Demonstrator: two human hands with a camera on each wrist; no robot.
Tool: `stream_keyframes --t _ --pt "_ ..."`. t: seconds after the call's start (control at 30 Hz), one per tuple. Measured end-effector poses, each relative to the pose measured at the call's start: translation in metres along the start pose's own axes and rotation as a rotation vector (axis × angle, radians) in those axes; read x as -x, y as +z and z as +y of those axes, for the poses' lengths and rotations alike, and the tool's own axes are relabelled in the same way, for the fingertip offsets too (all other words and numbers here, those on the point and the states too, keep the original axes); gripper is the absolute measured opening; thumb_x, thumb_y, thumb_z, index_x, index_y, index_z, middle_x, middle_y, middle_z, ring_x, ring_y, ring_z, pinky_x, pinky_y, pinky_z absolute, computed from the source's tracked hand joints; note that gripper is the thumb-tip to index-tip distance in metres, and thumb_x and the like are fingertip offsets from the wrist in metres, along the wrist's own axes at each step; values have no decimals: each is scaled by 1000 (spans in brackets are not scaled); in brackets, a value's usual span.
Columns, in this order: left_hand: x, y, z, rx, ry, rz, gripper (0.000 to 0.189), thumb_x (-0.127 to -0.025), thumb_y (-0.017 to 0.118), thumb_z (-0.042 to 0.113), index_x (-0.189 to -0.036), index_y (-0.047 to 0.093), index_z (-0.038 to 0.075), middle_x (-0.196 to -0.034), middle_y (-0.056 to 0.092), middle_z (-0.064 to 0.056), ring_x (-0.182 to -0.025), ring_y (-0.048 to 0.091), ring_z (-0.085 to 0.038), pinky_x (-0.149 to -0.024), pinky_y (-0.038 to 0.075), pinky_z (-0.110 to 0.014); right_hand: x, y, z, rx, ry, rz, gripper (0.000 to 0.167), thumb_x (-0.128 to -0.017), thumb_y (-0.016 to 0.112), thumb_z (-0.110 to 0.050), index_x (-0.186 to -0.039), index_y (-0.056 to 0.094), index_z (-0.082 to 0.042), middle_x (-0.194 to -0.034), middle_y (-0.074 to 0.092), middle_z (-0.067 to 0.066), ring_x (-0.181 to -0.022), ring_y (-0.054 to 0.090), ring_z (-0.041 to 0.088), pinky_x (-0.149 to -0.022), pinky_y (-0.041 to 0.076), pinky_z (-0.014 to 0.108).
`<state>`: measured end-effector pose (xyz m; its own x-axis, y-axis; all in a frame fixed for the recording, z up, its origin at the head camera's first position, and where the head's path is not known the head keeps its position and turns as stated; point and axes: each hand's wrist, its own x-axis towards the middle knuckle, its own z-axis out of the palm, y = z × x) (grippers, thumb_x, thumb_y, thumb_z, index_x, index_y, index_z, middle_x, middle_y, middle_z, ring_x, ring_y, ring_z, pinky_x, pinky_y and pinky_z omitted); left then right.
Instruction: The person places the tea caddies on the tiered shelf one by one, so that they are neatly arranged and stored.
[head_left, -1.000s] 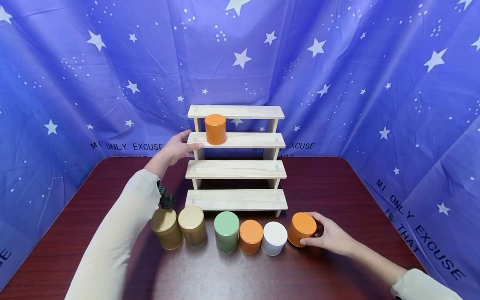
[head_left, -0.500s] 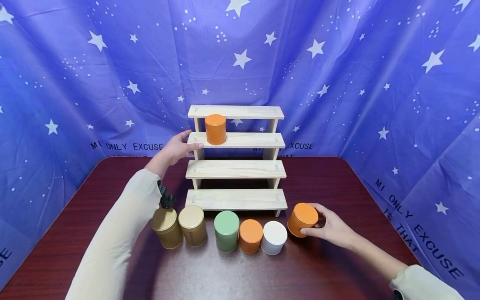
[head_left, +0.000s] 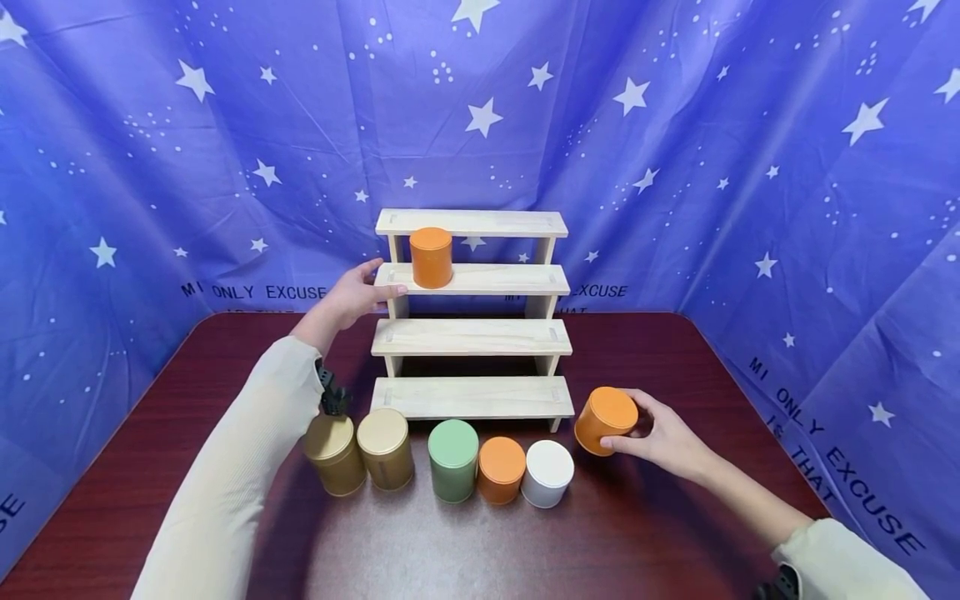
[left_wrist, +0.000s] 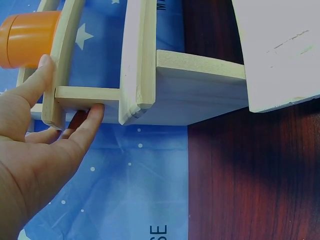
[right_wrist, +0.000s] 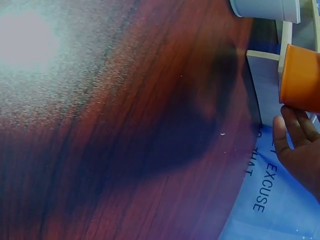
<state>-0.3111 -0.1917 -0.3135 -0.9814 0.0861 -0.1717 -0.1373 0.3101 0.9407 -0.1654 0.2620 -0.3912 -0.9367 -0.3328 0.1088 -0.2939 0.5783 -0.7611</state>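
My left hand (head_left: 354, 297) grips the left end of the wooden tiered shelf (head_left: 472, 337) at its second board from the top. In the left wrist view the thumb lies on that board's edge and the other fingers (left_wrist: 90, 127) reach behind and under it. An orange canister (head_left: 431, 258) stands on the same board, just right of the thumb. With my right hand (head_left: 667, 437) I hold another orange canister (head_left: 604, 421), slightly tilted, by its right side. It is near the lowest board's right end; the right wrist view shows its orange wall (right_wrist: 302, 77) above the fingers.
Along the shelf's front, a row of canisters stands on the dark red table (head_left: 450, 558): two gold ones (head_left: 333, 458), a green one (head_left: 453, 462), an orange one (head_left: 502, 472) and a white one (head_left: 547, 475). A blue star-printed curtain (head_left: 480, 117) hangs behind and beside the table.
My right hand has raised the orange canister and carried it away from me, out of line with the white one. The left hand stays on the shelf.
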Motion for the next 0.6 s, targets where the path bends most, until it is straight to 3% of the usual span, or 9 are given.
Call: stream_keyframes --t 0.6 --pt "0 0 0 7 1 -3 91 -87 67 21 -152 4 15 -151 25 -23 -131 41 -36 -107 40 -45 -14 -1 -8 -1 -26 38 62 -76 78 -21 -129 49 -7 -107 62 9 -79 59 6 -67 53 21"
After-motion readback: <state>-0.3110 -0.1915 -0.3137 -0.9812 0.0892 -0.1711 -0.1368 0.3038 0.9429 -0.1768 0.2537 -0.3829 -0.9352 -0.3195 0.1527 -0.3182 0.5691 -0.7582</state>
